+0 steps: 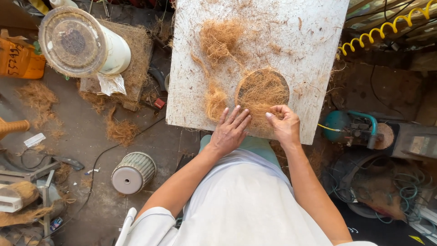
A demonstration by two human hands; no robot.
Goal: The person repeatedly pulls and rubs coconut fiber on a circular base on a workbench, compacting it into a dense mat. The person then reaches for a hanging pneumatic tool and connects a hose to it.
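A white, worn board lies in front of me, strewn with brown coconut fibre. A round pad of fibre fills a circular hole near the board's near edge. My left hand lies flat, fingers spread, pressing on the fibre at the pad's lower left. My right hand pinches strands of fibre at the pad's near rim. A loose tuft of fibre sits farther up the board, and a smaller clump lies left of the pad.
On the floor to the left stand a large white cylinder with a clear lid, an orange container and a small ribbed pot. A yellow coiled hose and a teal compressor sit to the right. Fibre litters the floor.
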